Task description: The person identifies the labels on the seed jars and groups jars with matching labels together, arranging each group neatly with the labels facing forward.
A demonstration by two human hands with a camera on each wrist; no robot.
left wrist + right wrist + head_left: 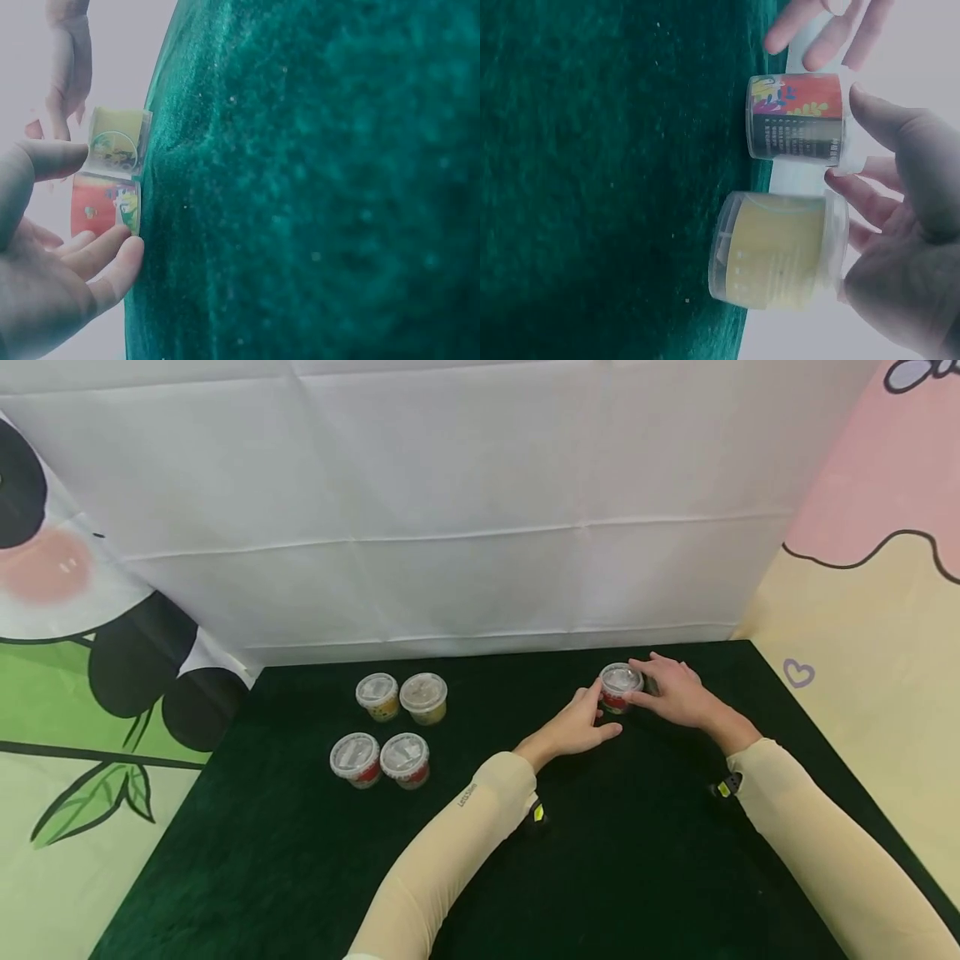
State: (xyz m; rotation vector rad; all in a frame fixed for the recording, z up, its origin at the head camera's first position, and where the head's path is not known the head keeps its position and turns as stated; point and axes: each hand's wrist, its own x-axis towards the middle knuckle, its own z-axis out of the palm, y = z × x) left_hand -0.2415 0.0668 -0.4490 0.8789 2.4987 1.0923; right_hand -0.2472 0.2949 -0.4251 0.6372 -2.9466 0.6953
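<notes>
A small clear lidded cup with a red label stands upright on the dark green cloth at the back right. My left hand is at its left side, fingers extended along the cup and thumb held apart. From the right, my right hand reaches in with spread fingers, its thumb and fingertips near the lid. Beside the red cup, a lidded cup with yellow contents or label shows in the right wrist view, close to the right palm. In the head view, that yellow cup is hidden, apparently behind the right hand.
Two yellowish lidded cups stand at the back left, one by the other. In front of them are two red-labelled cups. A white cloth wall rises behind the green cloth table.
</notes>
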